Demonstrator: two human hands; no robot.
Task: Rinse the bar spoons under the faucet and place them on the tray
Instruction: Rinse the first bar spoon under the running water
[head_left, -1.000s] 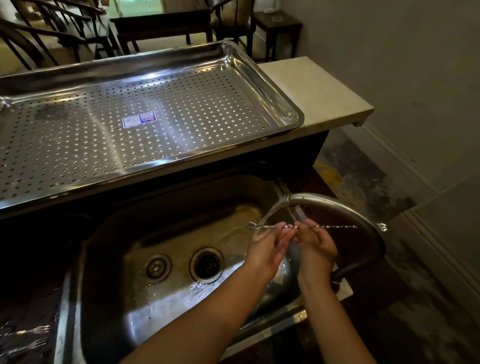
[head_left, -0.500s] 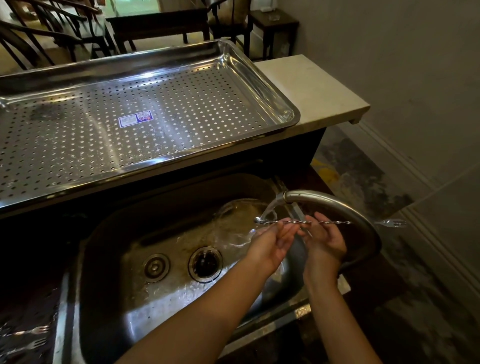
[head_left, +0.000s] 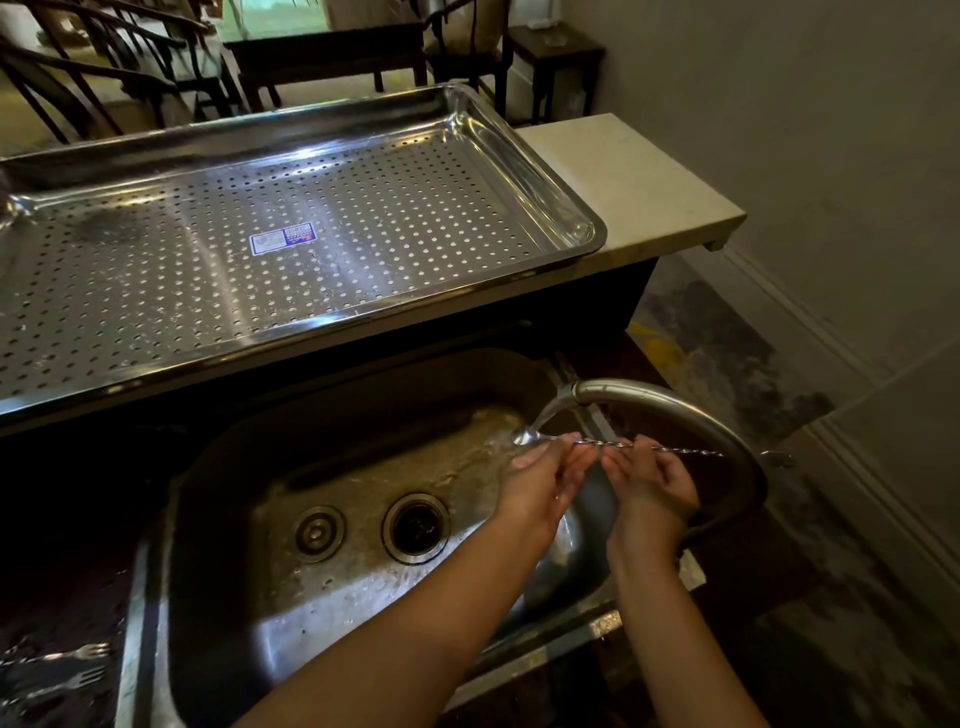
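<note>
A thin twisted bar spoon (head_left: 613, 442) lies level across both hands above the sink (head_left: 363, 499). Its bowl end sits at the left, right in the water stream from the curved faucet (head_left: 670, 405). Its forked end sticks out past the faucet arm on the right. My left hand (head_left: 550, 473) holds the stem just behind the bowl with its fingertips. My right hand (head_left: 649, 473) pinches the stem further right. The large perforated steel tray (head_left: 576, 208) rests on the counter behind the sink, with only a sticker on it.
Two more forked spoon ends (head_left: 78, 665) lie on the wet dark counter at the lower left. The sink has two drain openings (head_left: 415, 527). A pale stone ledge (head_left: 639, 182) juts right of the tray. Dark chairs and tables stand beyond.
The spoon has slid right along my hands, so its bowl now sits under the stream and its forked end pokes past the faucet arm. Water splashes onto the sink floor.
</note>
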